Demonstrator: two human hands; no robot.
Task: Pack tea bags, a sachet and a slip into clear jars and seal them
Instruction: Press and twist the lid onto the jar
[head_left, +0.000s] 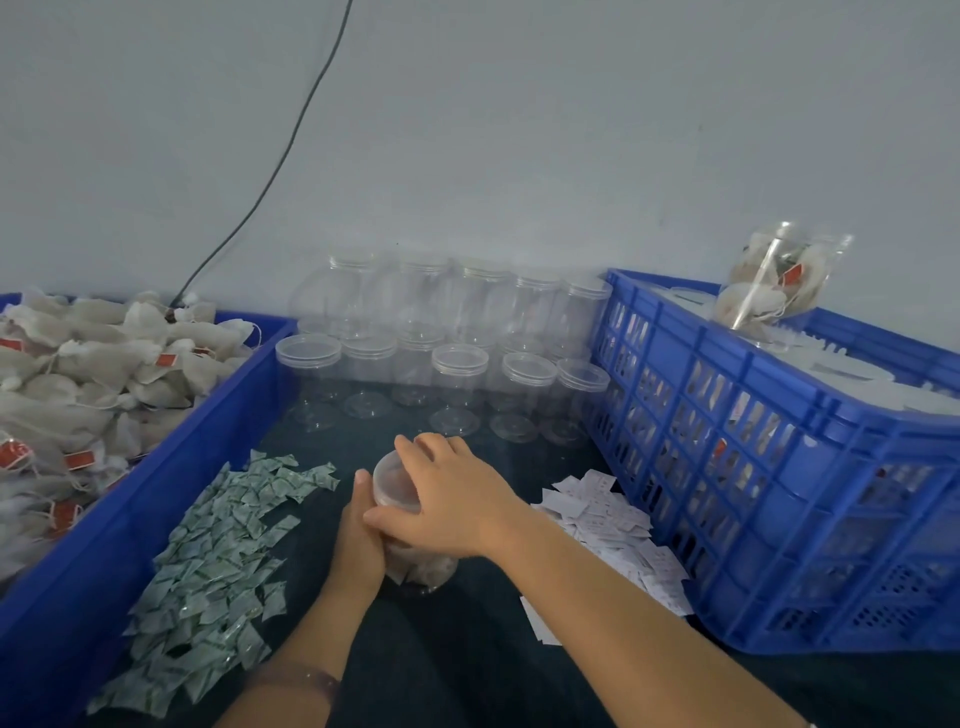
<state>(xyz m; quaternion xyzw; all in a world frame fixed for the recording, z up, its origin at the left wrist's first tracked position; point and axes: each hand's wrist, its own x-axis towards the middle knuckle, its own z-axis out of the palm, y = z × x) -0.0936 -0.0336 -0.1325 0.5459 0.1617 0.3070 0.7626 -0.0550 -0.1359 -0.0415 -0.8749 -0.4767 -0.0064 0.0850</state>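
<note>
Filled jar (415, 566) at centre of dark surface (467, 649), empty jars (460, 384) at 12 o'clock. Grip: left hand (358, 540) wraps jar body; right hand (457, 499) cups lid (392, 483), fingers curled over rim. Judged light, thin, slick plastic, squashable: hold body low, turn lid by rim.

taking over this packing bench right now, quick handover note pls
Left hand grips the body of the clear plastic jar, which holds tea bags. Right hand grips its translucent round lid; whether it is fully tight cannot be told.
Supplies: white tea bags with red tags in the blue plastic bin on the left, green-and-white sachets and white paper slips on the dark table, empty clear jars at the back.
Done: one filled jar lies on the blue slatted crate.
Left: finish sealing, then fill the empties.
</note>
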